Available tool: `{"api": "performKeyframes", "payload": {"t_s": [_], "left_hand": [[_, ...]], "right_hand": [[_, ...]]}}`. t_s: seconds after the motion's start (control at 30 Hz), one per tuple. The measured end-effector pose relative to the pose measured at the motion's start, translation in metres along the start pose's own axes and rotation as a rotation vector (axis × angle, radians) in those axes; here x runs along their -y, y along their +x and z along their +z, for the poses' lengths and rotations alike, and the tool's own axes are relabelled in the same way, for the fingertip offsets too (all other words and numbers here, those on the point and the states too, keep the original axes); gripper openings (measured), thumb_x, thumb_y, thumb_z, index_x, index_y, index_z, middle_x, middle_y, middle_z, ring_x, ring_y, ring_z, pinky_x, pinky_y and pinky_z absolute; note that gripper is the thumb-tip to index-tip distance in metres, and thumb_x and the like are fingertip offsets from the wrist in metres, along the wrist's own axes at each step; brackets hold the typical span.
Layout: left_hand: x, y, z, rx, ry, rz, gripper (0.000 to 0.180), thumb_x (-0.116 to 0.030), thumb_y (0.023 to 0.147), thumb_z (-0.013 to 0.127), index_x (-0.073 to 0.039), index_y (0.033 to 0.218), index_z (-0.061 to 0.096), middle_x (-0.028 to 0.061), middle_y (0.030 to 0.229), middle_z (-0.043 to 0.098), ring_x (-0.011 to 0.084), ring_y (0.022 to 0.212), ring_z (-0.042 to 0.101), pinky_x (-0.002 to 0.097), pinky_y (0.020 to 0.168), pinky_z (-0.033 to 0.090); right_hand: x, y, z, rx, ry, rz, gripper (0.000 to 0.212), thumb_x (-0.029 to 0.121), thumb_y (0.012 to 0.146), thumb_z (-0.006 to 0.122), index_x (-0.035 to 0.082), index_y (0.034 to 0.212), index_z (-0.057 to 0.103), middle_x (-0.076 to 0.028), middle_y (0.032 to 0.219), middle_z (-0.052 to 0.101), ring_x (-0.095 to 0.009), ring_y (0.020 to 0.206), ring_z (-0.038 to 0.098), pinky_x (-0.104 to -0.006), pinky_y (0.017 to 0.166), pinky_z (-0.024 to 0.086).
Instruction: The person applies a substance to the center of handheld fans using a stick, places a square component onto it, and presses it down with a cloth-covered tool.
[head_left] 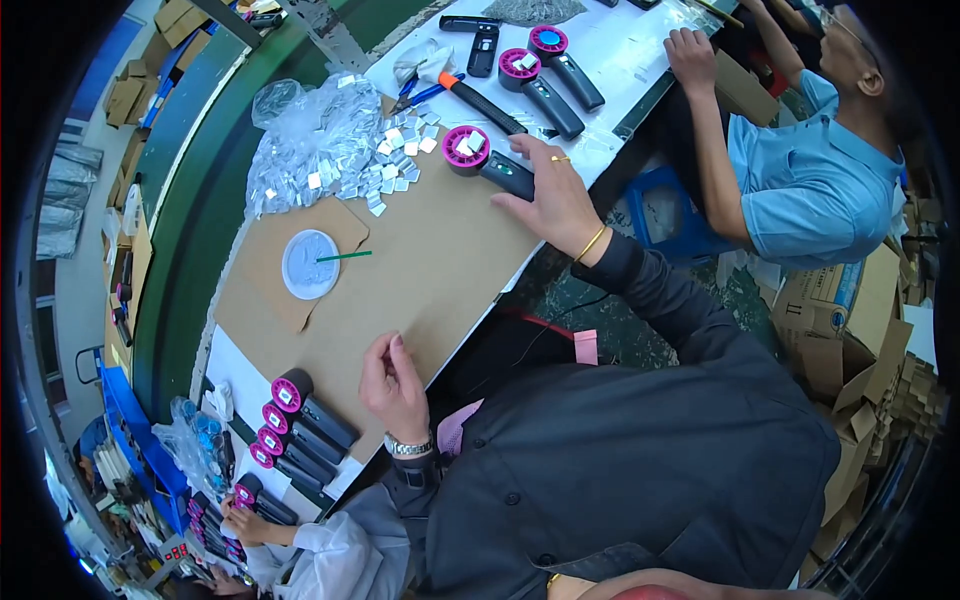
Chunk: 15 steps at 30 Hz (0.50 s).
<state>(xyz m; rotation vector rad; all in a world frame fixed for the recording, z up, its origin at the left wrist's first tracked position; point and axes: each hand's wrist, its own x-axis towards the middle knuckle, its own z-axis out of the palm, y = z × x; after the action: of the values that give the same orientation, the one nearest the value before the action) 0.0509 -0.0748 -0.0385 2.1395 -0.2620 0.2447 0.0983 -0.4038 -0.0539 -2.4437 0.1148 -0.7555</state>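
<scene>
White surface [645,50] runs from 1 o'clock to 8 o'clock, a brown cardboard sheet [430,260] over its middle; at half past ten spreads a heap of silvery squares [315,140]; at 8 o'clock four fans [322,421], black with magenta heads, lie side by side; the right hand [562,195], at 1 o'clock, has thumb and fingers parted about the handle end of a single fan [495,170] at 12 o'clock, white pieces [469,147] on its head; whether it grips, I cannot tell; the left hand [397,388], at half past seven, curls inward near the cardboard's edge, anything inside it hidden; at 9 o'clock a white dish [288,268] holds one end of a green stick [346,256].
</scene>
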Motion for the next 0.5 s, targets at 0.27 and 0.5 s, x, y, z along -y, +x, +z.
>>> {"api": "performKeyframes", "payload": {"t_s": [0.27,0.5], "left_hand": [[-0.037,0.041,0.061,0.254,-0.256,-0.100,0.018,-0.008,0.108,0.068,0.005,0.121,0.070,0.0098,0.096,0.077,0.0144,0.081,0.074,0.0284,0.072,0.059],[-0.044,0.050,0.100,0.220,-0.893,-0.382,0.029,-0.016,0.113,0.064,0.001,0.136,0.058,0.0122,0.111,0.077,0.0158,0.096,0.075,0.0296,0.086,0.060]], "right_hand": [[0.021,-0.019,-0.006,0.160,0.412,0.219,0.079,0.010,0.086,0.087,0.003,0.153,0.045,-0.020,0.126,0.068,-0.034,0.113,0.070,-0.0437,0.096,0.057],[0.072,-0.027,-0.030,0.273,0.635,-0.062,0.063,0.011,0.087,0.087,0.006,0.143,0.058,-0.019,0.122,0.071,-0.034,0.113,0.070,-0.0430,0.099,0.056]]}}
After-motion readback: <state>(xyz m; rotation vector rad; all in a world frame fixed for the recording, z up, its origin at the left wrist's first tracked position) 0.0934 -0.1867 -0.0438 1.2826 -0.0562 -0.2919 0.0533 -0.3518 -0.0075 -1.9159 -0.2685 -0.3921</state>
